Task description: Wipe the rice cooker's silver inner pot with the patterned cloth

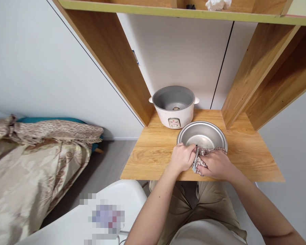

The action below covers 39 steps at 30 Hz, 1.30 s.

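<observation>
A round metal inner pot (201,133) sits on the wooden desk close to its front edge. My right hand (216,164) is closed on a patterned brown-and-white cloth (202,163), which lies over the pot's near rim. At the near left of that rim, my left hand (184,156) grips the pot's edge, its fingers beside the cloth. Just behind the pot stands the white rice cooker body (175,112), open on top, with its grey inside and heating plate showing. Parts of the pot's near side are hidden by my hands and the cloth.
The wooden desk (252,163) has upright panels at its left and right and a shelf (153,10) above, holding a crumpled white tissue (218,4). A white chair (132,194) stands at the lower left, and a bed with patterned covers (35,163) lies farther left.
</observation>
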Available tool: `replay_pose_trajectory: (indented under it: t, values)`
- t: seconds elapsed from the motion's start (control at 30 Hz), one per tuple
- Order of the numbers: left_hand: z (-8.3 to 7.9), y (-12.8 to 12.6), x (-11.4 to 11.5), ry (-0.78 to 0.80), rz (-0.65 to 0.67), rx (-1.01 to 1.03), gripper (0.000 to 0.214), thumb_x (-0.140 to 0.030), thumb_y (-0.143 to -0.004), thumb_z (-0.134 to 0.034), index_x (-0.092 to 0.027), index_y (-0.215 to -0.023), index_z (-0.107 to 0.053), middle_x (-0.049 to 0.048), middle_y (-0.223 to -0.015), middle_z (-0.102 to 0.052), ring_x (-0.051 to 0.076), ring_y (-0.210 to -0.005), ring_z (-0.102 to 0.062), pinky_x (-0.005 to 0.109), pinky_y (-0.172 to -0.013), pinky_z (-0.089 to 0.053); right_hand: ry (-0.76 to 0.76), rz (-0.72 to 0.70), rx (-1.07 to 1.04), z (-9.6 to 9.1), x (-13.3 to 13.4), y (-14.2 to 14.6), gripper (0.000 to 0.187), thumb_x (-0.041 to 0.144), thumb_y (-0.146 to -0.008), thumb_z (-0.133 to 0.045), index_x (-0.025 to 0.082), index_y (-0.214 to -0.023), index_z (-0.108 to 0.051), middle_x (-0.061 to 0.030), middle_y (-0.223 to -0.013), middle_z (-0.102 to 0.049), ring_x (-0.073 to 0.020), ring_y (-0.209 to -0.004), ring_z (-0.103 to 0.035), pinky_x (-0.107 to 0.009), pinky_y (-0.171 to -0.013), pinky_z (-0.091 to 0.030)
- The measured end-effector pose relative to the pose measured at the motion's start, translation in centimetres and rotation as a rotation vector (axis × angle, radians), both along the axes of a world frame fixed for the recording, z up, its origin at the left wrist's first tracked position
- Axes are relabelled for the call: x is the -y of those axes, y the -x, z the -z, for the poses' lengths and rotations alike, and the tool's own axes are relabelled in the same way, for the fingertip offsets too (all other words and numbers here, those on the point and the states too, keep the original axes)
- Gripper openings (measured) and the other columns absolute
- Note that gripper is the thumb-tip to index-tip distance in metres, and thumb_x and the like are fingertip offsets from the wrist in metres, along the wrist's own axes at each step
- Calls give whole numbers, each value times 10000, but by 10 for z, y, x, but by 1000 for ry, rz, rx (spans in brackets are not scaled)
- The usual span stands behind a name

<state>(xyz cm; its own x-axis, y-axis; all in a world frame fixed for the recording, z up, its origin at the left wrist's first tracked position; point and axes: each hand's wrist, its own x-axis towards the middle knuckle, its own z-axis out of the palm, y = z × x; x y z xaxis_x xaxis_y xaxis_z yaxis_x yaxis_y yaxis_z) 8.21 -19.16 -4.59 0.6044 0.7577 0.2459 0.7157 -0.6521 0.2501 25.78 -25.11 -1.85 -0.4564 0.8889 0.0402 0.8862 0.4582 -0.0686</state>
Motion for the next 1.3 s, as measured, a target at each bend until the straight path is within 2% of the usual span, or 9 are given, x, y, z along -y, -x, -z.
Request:
replay_pose_trajectory:
  t: [0.2,0.47,0.8,1.03,1.2,1.3]
  values:
    - [-1,0,0,-11,-9,-18,238,-269,-900,-352,-225,-849,-580,1,-641,-640,175,-600,-568,316,-692,-348,-18,128,-20,7,4,16,314,416,-852,-472,190,-810,-686,-78,-729,-706,-198,-666,-636,-293,-621,-347]
    - [0,0,0,-16,-2,-18,222,-243,-885,-356,-229,-853,-576,0,-683,-662,178,-615,-573,320,-706,-353,-13,-37,-6,2,0,-5,364,471,-878,-454,198,-780,-672,-66,-743,-705,-190,-686,-629,-289,-640,-341]
    - [-3,-1,2,-8,-24,-12,257,-274,-908,-341,-225,-840,-584,6,-649,-656,179,-604,-566,315,-691,-351,-27,110,-34,5,4,16,301,412,-850,-484,192,-816,-686,-75,-753,-708,-193,-685,-635,-287,-632,-351]
    - [-2,-1,1,-1,-20,-20,235,-254,-895,-358,-227,-850,-587,5,-668,-661,179,-622,-577,321,-703,-351,-13,12,-17,3,0,-1,354,458,-886,-447,199,-788,-668,-66,-748,-705,-185,-683,-619,-291,-663,-332]
    - [-3,-1,2,7,-4,-5,226,-240,-896,-359,-227,-853,-580,2,-674,-661,176,-627,-586,318,-704,-349,10,-45,-14,1,-3,-10,326,445,-873,-479,197,-788,-672,-56,-755,-702,-174,-691,-609,-282,-662,-325]
    - [-3,-2,2,-5,-10,-13,217,-244,-895,-364,-224,-851,-576,4,-670,-660,178,-627,-589,322,-703,-349,13,-25,-17,3,-2,-9,341,454,-872,-479,193,-786,-680,-64,-754,-701,-179,-698,-612,-284,-658,-330]
